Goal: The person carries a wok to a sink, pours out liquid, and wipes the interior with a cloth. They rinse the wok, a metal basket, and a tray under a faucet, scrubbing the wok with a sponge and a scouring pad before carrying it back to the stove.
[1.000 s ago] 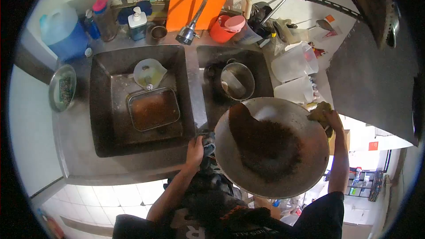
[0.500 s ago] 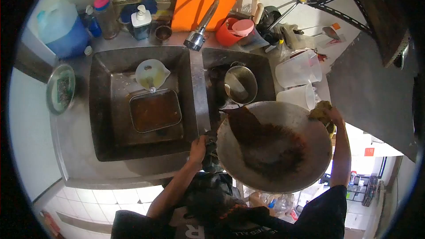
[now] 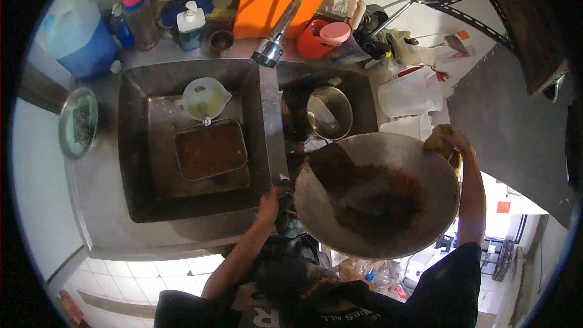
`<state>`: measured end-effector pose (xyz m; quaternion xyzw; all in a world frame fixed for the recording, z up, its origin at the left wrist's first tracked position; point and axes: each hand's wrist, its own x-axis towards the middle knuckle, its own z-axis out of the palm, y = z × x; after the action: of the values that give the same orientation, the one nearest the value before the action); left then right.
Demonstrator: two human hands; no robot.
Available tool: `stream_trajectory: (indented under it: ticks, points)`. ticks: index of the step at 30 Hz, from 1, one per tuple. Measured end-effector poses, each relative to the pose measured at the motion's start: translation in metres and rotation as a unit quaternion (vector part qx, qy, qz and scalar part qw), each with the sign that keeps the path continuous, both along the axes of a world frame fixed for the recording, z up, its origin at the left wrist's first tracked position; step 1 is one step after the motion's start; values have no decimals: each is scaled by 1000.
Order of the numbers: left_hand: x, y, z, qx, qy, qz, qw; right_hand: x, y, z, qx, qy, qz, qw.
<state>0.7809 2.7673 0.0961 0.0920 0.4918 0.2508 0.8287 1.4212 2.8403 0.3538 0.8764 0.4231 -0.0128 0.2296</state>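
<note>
A large wok (image 3: 395,152) with a dark, scorched inside hangs in front of the right sink basin, its mouth facing up toward me. My right hand (image 3: 461,144) grips the wok's right rim through a yellow-brown cloth (image 3: 438,138). On the opposite side, my left hand (image 3: 269,206) is closed at the wok's left edge, by a dark cloth (image 3: 289,209); the exact hold is partly hidden. Just beyond the wok, a metal pot (image 3: 331,112) stands in the right basin (image 3: 362,88).
The left basin (image 3: 136,146) holds a white bowl (image 3: 194,91) and a rectangular tray (image 3: 211,149) of brownish liquid. The faucet (image 3: 270,51) rises between basins. Plastic jugs (image 3: 413,94) stand at right, a scrubber dish (image 3: 68,123) at left. An orange cutting board (image 3: 279,0) leans behind.
The wok has shifted slightly to the right, with my right hand on it. The view has moved a little. Both hands keep their places at the wok.
</note>
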Motion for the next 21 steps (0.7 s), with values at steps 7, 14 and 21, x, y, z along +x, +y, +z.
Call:
stream_trajectory:
  ticks: [7, 14, 21]
  points:
    - [10, -19, -50, -19, 30, -11, 999, -22, 24, 8, -38, 13, -16, 999]
    - [9, -27, -62, -4, 37, -17, 999, -50, 26, 10, -17, 16, -68, 997]
    - [7, -25, -46, -36, -32, 1, 999, -26, 17, 2, -29, 22, -41, 999]
